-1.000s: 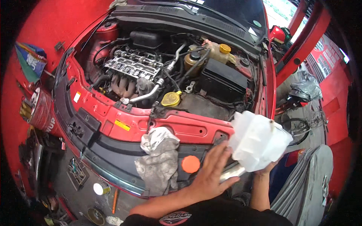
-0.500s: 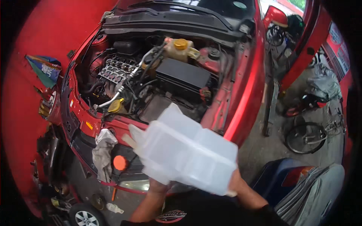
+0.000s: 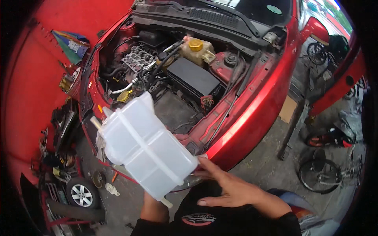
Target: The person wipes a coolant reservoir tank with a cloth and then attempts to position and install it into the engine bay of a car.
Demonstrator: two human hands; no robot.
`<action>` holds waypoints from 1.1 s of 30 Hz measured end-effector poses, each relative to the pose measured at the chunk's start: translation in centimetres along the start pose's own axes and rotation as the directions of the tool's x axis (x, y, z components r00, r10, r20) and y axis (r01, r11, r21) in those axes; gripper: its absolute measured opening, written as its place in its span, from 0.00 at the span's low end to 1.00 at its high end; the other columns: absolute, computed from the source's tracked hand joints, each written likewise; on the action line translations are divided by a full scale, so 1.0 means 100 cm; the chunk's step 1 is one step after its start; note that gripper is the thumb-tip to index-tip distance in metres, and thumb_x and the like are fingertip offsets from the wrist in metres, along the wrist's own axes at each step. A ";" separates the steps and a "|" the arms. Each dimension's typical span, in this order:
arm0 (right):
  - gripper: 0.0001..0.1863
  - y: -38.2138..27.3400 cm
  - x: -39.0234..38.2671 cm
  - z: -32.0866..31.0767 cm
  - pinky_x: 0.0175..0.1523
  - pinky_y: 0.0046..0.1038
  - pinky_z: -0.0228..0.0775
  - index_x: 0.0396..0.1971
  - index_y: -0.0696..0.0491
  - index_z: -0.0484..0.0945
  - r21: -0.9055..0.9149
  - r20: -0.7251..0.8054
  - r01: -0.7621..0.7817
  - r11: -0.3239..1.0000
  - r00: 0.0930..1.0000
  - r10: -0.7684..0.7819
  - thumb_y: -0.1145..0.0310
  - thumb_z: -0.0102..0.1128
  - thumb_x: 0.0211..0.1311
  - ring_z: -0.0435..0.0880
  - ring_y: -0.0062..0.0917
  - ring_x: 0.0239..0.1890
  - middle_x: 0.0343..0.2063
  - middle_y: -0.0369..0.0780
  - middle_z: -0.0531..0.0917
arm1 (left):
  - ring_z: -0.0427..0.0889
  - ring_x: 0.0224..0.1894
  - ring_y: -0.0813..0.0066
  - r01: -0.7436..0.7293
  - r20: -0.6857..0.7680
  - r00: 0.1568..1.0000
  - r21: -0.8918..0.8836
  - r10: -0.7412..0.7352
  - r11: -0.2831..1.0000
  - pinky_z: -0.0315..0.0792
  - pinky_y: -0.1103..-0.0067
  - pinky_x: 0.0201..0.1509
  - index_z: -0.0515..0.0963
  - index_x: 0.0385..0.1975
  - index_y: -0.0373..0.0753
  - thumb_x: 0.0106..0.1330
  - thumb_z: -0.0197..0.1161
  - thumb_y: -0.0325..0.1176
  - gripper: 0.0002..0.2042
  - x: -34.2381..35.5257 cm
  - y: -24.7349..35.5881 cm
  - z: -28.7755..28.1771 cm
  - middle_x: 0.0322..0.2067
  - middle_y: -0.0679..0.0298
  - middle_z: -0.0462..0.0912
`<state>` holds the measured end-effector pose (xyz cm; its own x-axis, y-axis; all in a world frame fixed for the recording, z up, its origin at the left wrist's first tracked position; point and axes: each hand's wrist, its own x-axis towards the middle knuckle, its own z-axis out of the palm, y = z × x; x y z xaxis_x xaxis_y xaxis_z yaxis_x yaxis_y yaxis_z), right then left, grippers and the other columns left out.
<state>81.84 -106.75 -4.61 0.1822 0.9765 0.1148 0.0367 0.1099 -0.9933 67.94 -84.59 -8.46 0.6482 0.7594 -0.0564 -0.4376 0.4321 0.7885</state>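
A translucent white plastic coolant reservoir (image 3: 153, 145) with ribbed seams and short pipe stubs is held tilted over the front of a red car. My left hand (image 3: 152, 202) supports it from underneath; the fingers are hidden behind the plastic. Beside the reservoir's right corner, my right hand (image 3: 232, 190) is open with fingers spread. Its index fingertip is at the corner, and I cannot tell whether it touches. Beyond, in the engine bay, sits a yellowed reservoir (image 3: 193, 51) with a yellow cap (image 3: 195, 45), behind a black box (image 3: 193, 78).
The car's red fender (image 3: 252, 129) runs along the right of the bay. A grey rag (image 3: 100, 144) shows partly behind the reservoir. At lower left stands a wheel (image 3: 82, 194) among loose parts. A metal lift arm (image 3: 295, 126) and a bicycle wheel (image 3: 321, 173) lie at right.
The reservoir has turned and moved left and lower in view. My right hand has come off its side and opened. The orange cap on the car's front is now hidden.
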 end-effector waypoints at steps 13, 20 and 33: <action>0.26 0.029 0.012 -0.137 0.54 0.31 0.77 0.59 0.58 0.75 -0.233 -0.257 -0.125 0.964 0.964 0.063 0.71 0.70 0.61 0.83 0.29 0.53 0.58 0.46 0.78 | 0.69 0.67 0.56 -0.371 -0.227 0.910 -0.074 0.346 0.926 0.68 0.59 0.69 0.52 0.73 0.37 0.70 0.58 0.58 0.41 0.108 -0.028 0.023 0.67 0.54 0.67; 0.21 0.050 0.022 -0.161 0.42 0.24 0.80 0.58 0.60 0.73 0.047 -0.214 -0.216 0.975 0.951 0.221 0.77 0.64 0.66 0.87 0.23 0.38 0.52 0.45 0.82 | 0.69 0.67 0.56 -0.526 -0.376 0.786 0.010 0.491 0.850 0.68 0.59 0.69 0.52 0.73 0.37 0.70 0.57 0.59 0.42 0.076 -0.016 0.034 0.67 0.54 0.67; 0.14 0.060 0.035 -0.267 0.39 0.25 0.83 0.46 0.62 0.80 -0.242 -0.305 0.154 0.958 0.925 -0.226 0.80 0.65 0.59 0.89 0.27 0.38 0.46 0.48 0.85 | 0.69 0.67 0.54 -0.504 -0.482 0.678 0.245 0.555 0.828 0.66 0.58 0.69 0.53 0.73 0.36 0.71 0.55 0.60 0.41 0.105 -0.047 0.111 0.67 0.53 0.67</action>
<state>108.96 -107.64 -9.78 0.4601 0.8220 0.3356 0.3006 0.2114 -0.9300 83.74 -84.05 -5.98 -0.1034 0.9891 0.1047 -0.5367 -0.1441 0.8313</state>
